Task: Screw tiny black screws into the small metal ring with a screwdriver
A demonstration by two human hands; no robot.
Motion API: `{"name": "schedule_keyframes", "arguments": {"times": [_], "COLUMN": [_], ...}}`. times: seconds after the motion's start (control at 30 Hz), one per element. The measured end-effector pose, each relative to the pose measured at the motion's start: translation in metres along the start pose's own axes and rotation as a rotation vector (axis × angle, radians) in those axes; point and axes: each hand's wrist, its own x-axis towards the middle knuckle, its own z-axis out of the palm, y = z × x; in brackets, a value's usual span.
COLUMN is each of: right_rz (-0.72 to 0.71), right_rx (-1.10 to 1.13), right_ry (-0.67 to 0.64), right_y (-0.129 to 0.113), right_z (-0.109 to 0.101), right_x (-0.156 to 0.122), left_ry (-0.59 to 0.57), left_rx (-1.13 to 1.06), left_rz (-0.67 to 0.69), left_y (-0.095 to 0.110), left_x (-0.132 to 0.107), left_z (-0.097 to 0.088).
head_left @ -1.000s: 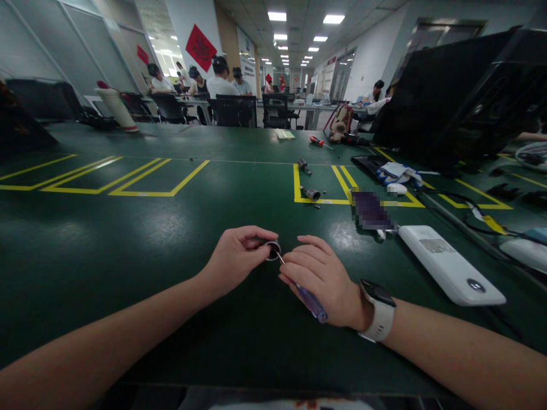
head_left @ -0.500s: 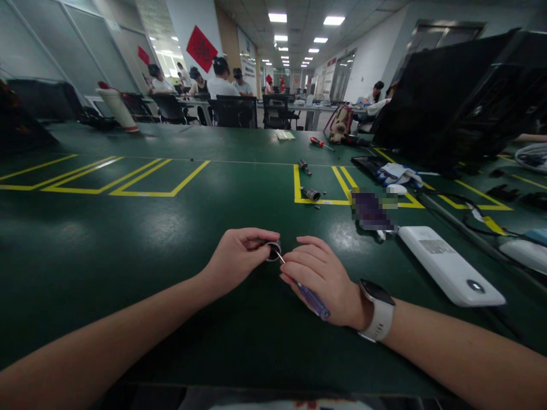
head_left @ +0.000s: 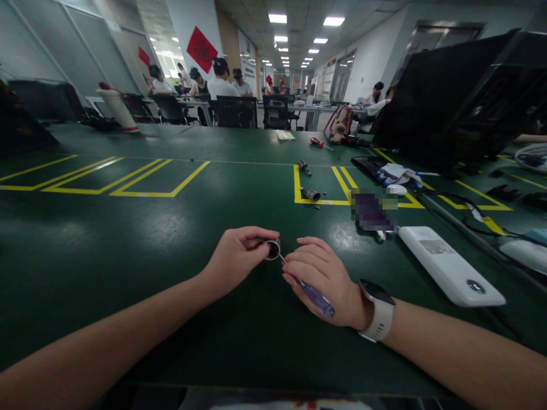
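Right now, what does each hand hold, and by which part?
The left hand holds a hollow metal cylinder by its outer wall; the right hand, a purple-handled screwdriver near the handle's front.

And now a cylindrical fitting (head_left: 278, 245) sits in the left hand (head_left: 236, 253), a screwdriver (head_left: 317, 297) in the right hand (head_left: 322, 279). To their right, a power bank (head_left: 448, 265) lies on the table (head_left: 128, 245); beyond them, a second fitting (head_left: 311, 195) rests at the corner of a taped outline (head_left: 297, 181), gloves (head_left: 397, 172) farther right.
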Motion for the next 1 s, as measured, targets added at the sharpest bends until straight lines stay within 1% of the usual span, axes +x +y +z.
{"name": "schedule_keyframes", "arguments": {"times": [0.2,0.57,0.73,1.0], "right_rz": [0.082,0.067,0.085,0.144], "right_rx": [0.025,0.052,0.054,0.145], "right_ry": [-0.024,0.023,0.004,0.045], "right_y": [0.0023,0.0036,0.0035,0.0036], "right_z": [0.0016,0.0011,0.0011,-0.0017], "right_x": [-0.0017,-0.0032,-0.0026,-0.0025], "left_ry": [-0.004,-0.017,-0.023,-0.015], "left_rx": [-0.078,-0.128,-0.142,-0.149], "left_rz": [-0.032,-0.051,-0.062,-0.036], "left_y": [0.0002,-0.0038,-0.0025,-0.004], "left_x": [0.0001,0.0009,0.0001,0.002], "left_z": [0.0008,-0.0002,-0.0001,-0.0011]}}
